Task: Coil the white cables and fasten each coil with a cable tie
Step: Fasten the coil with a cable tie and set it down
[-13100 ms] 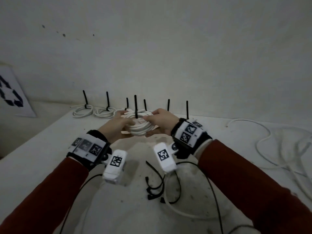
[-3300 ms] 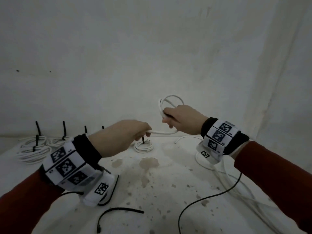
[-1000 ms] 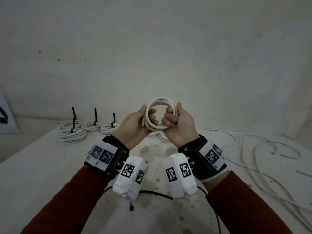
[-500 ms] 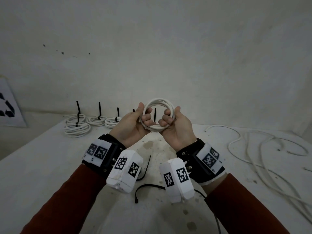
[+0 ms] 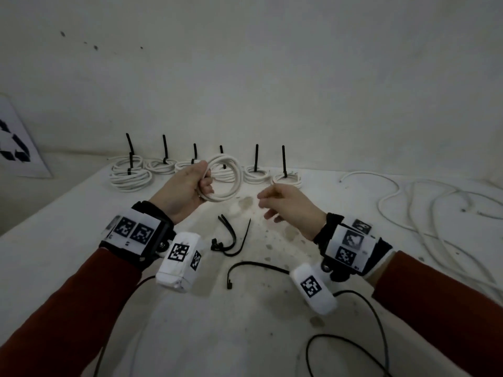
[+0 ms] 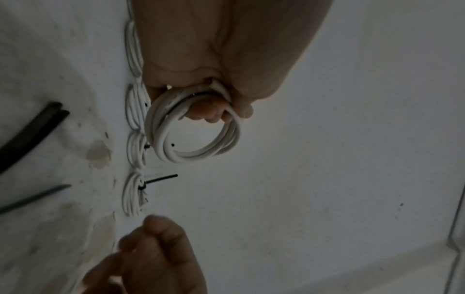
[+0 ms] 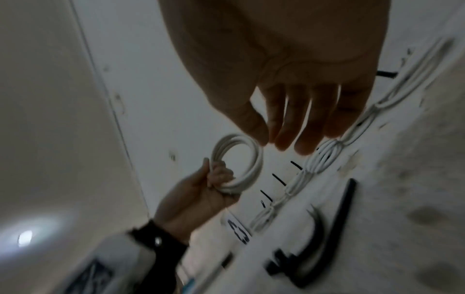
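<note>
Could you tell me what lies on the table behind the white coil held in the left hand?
Behind the coil gripped by the left hand, a row of tied coils lines the table's far edge. One tied coil is partly hidden behind it; only its black tie shows clearly.

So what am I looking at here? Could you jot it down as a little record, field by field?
Left hand: grips a white cable coil, held off the table, no tie on it
Right hand: open, holds nothing
Loose cable ties: black, on the table between the hands
Finished coils: a row by the wall, tied
Uncoiled cable: on the right
</note>
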A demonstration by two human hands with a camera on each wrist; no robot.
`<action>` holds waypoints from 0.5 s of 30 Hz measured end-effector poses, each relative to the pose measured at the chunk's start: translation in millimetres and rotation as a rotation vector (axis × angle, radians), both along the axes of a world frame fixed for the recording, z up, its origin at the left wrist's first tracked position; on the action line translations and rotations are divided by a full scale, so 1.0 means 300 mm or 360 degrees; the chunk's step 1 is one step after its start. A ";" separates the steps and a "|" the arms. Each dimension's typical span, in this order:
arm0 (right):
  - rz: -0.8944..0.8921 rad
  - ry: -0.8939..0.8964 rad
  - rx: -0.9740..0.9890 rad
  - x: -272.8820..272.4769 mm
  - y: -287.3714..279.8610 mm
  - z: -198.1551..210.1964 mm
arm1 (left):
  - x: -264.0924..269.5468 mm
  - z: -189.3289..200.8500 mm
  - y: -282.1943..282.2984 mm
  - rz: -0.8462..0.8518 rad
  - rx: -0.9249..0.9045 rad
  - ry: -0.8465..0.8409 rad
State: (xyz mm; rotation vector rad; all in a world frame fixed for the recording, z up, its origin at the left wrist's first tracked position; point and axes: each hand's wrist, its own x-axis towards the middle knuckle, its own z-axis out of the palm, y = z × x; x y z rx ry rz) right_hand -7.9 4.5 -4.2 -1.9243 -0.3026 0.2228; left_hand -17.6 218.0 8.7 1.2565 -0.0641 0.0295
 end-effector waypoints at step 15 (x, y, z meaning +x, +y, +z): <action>0.1272 -0.0733 -0.1427 -0.091 0.120 -0.049 | 0.006 -0.025 0.009 0.0024 0.0183 -0.0068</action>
